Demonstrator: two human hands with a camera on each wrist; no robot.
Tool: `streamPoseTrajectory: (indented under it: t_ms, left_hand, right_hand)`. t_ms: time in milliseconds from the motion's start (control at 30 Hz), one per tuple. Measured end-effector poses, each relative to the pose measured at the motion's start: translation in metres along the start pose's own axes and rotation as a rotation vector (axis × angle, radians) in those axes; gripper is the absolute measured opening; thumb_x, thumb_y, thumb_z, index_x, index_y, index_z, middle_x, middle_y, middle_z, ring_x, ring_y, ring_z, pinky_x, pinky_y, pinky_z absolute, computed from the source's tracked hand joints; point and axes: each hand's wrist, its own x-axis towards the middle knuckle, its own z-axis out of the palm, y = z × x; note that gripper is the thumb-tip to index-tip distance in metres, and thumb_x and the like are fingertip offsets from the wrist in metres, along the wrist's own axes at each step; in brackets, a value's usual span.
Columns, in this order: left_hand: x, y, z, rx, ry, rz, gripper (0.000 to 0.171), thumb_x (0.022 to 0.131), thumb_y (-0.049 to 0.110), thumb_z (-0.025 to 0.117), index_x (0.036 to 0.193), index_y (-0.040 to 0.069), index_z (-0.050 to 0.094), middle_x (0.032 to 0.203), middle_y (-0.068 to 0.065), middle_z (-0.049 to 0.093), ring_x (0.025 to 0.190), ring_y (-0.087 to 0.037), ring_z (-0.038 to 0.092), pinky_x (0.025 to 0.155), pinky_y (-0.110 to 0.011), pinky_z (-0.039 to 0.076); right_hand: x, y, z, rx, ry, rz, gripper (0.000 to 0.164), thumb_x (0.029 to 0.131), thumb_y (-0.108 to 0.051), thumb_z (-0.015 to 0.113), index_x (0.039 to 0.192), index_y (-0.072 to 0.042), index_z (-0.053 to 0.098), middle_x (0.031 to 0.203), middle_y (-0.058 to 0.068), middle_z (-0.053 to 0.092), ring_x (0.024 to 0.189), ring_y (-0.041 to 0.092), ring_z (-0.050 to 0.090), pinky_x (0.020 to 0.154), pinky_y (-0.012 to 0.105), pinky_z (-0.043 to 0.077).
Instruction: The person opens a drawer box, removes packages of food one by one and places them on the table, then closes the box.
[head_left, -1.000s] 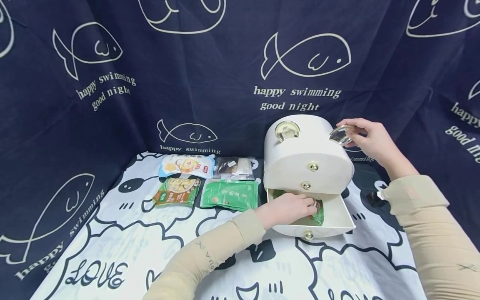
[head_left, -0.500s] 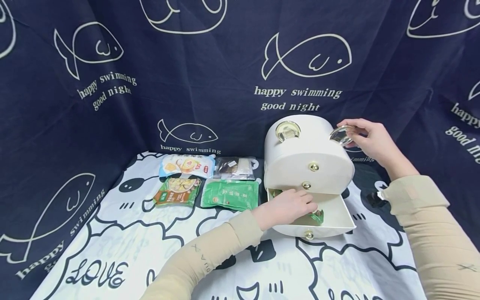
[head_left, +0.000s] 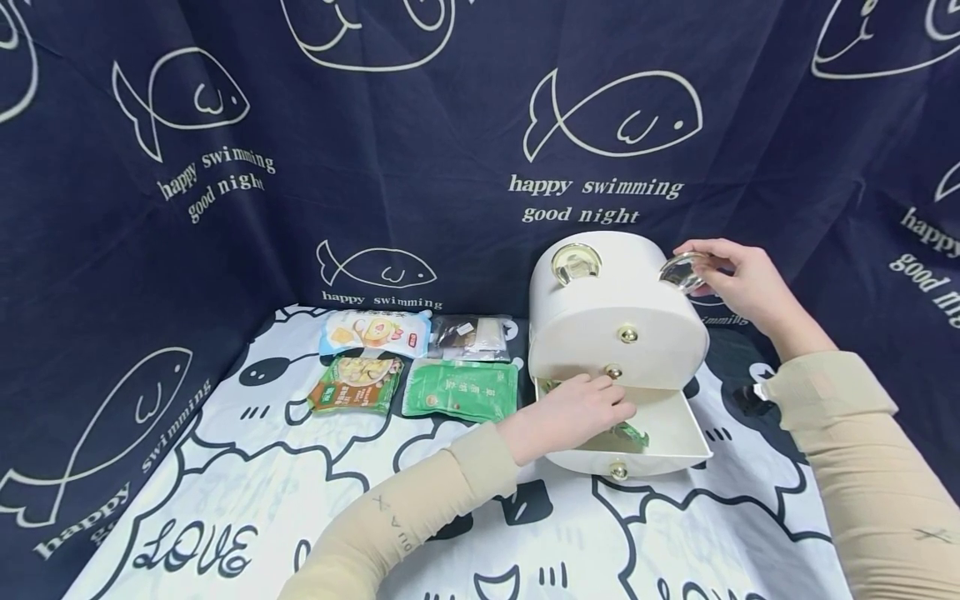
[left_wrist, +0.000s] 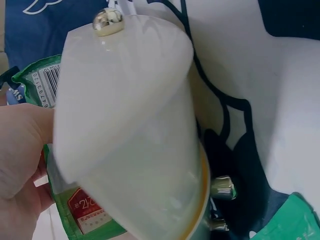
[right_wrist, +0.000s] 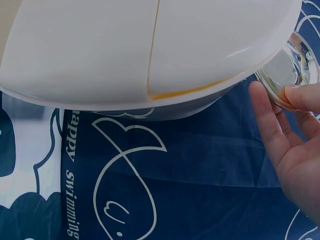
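Observation:
My left hand (head_left: 573,412) is over the pulled-out bottom drawer (head_left: 678,437) of a white rounded drawer box (head_left: 592,346). It grips a green food packet (head_left: 632,435), whose red label and barcode show in the left wrist view; the drawer's white front (left_wrist: 125,85) hides part of it. Another bit of green shows at the back left inside the drawer. My right hand (head_left: 742,275) pinches the shiny gold round ear (head_left: 678,271) on the box's right side, thumb and fingers (right_wrist: 267,107) at its rim in the right wrist view.
Left of the box lie a green packet (head_left: 461,392), a brown-and-green packet (head_left: 358,383), a blue-and-white packet (head_left: 375,332) and a clear bag with dark contents (head_left: 468,336). A dark blue fish-print cloth (head_left: 450,167) hangs close behind. Gold knobs (head_left: 627,334) stick out from the box front.
My left hand has shifted slightly left and up in the head view. The green packet under it has tilted, so less of its face shows. My right hand has stayed on the gold ear.

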Motion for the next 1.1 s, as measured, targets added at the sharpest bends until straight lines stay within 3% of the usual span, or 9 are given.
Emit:
streamPoseTrajectory:
  t_ms: [200, 400, 600, 900, 1100]
  left_hand:
    - [-0.002, -0.002, -0.011, 0.015, 0.012, -0.005, 0.021, 0.097, 0.025, 0.045, 0.114, 0.027, 0.056, 0.109, 0.011, 0.056, 0.102, -0.01, 0.051, 0.075, -0.021, 0.042]
    - [-0.004, -0.003, -0.021, 0.022, 0.038, -0.009, 0.022, 0.097, 0.024, 0.046, 0.116, 0.028, 0.056, 0.11, 0.011, 0.055, 0.103, -0.01, 0.05, 0.077, -0.022, 0.042]
    - [-0.007, -0.004, -0.032, -0.008, 0.023, -0.015, 0.023, 0.097, 0.023, 0.046, 0.118, 0.027, 0.055, 0.111, 0.01, 0.054, 0.103, -0.01, 0.048, 0.075, -0.022, 0.041]
    - [-0.012, -0.005, -0.045, -0.054, 0.043, -0.027, 0.023, 0.095, 0.021, 0.05, 0.117, 0.025, 0.055, 0.109, 0.009, 0.054, 0.1, -0.009, 0.048, 0.072, -0.022, 0.041]
    - [-0.016, -0.002, -0.055, -0.056, 0.076, -0.027, 0.021, 0.095, 0.019, 0.051, 0.114, 0.023, 0.055, 0.107, 0.009, 0.054, 0.098, -0.009, 0.047, 0.069, -0.021, 0.04]
  right_hand:
    - [0.0, 0.0, -0.001, -0.003, -0.001, 0.006, 0.031, 0.092, -0.002, 0.054, 0.122, -0.005, 0.059, 0.098, -0.017, 0.061, 0.078, -0.008, 0.058, 0.063, 0.016, 0.053]
    - [-0.001, -0.001, -0.001, -0.013, 0.0, 0.009, 0.031, 0.092, -0.002, 0.054, 0.122, -0.005, 0.059, 0.103, 0.001, 0.065, 0.077, -0.008, 0.058, 0.063, 0.016, 0.052]
    - [0.0, -0.001, 0.0, -0.008, 0.002, 0.002, 0.031, 0.092, -0.001, 0.054, 0.122, -0.004, 0.059, 0.101, -0.005, 0.064, 0.076, -0.008, 0.059, 0.063, 0.016, 0.052]
    - [-0.001, -0.001, 0.0, -0.01, 0.001, 0.006, 0.031, 0.091, -0.001, 0.054, 0.122, -0.004, 0.059, 0.103, 0.002, 0.065, 0.076, -0.008, 0.059, 0.063, 0.016, 0.052]
    - [0.0, -0.001, 0.0, 0.028, 0.003, -0.015, 0.031, 0.091, 0.0, 0.054, 0.122, -0.002, 0.059, 0.096, -0.016, 0.063, 0.076, -0.007, 0.06, 0.062, 0.015, 0.052]
